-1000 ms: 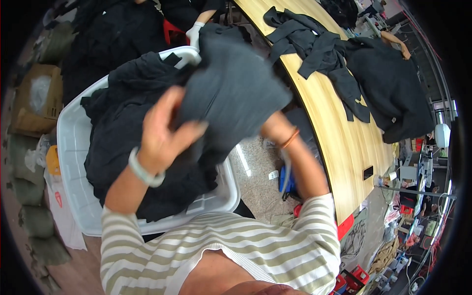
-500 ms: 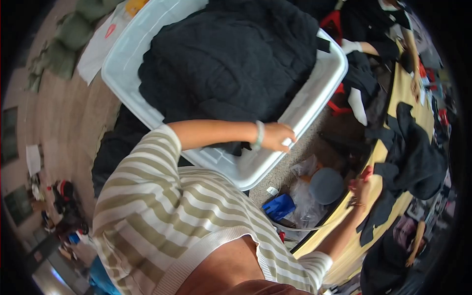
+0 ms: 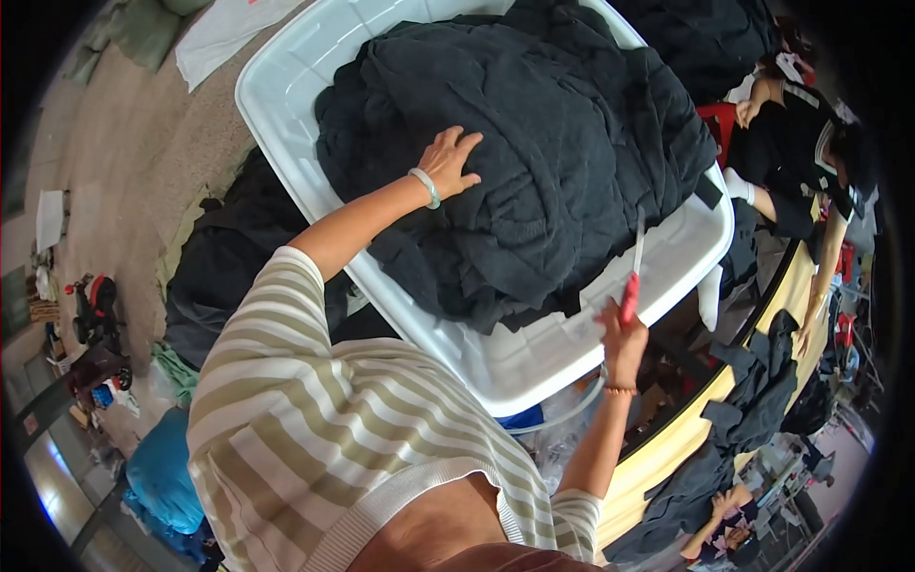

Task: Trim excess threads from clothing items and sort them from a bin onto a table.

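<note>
A white plastic tub stands in front of me, heaped with black cloth. Over the left part of the heap my left hand is open, its fingers spread and holding nothing; I cannot tell whether it touches the cloth. My right hand is closed round the red handle of an air blow gun, above the tub's near right side. Its thin pale nozzle points away from me toward the cloth. A clear hose runs down beside my right wrist.
More black cloth is piled left of the tub. Along the right runs a wooden table with black garments on it. A co-worker sits at the far right near a red stool. Another person is beyond the table.
My left hand has let go of the tub's near rim and moved out over the cloth. The right hand has brought the air blow gun from the table to the tub.
</note>
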Motion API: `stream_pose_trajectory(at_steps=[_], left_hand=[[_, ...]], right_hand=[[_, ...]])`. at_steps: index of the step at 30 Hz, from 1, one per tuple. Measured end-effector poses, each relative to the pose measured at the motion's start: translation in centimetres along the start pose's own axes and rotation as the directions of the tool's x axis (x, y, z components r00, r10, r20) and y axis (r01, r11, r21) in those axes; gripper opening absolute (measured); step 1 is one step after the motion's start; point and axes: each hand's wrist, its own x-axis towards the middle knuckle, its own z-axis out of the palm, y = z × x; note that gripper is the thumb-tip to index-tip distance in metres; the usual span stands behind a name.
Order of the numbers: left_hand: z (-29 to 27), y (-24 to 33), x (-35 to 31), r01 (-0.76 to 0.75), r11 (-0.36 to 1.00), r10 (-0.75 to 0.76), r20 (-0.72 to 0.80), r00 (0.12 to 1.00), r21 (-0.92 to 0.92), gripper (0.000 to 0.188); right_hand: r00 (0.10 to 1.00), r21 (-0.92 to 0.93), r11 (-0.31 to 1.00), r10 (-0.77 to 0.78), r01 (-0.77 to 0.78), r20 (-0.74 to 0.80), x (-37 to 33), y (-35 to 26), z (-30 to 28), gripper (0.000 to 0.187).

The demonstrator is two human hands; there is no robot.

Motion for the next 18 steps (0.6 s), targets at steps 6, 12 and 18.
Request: stream_pose_trajectory(at_steps=[6,12,18], left_hand=[[2.4,-1.9,1.1,-0.323,0.929,0.340,0.073,0.938,-0.182,0.023],[0.2,1.5,-4.4,-0.344,0.770,0.589,0.391,0.707,-0.538,0.014],[1.2,1.1,-7.9,-0.280,0.783,0.532,0.365,0.764,-0.556,0.013]], right_hand=[[0.963,-0.300,0.915,-0.255,0.270,0.091,8.6,-5.3,11.9,0.050],[0.917,-0.318,0.860,-0.374,0.400,0.142,9.1,-4.8,13.5,0.036],[0.975,-0.372,0.916,-0.200,0.152,-0.094,4.7,1.1,5.7,0.022]])
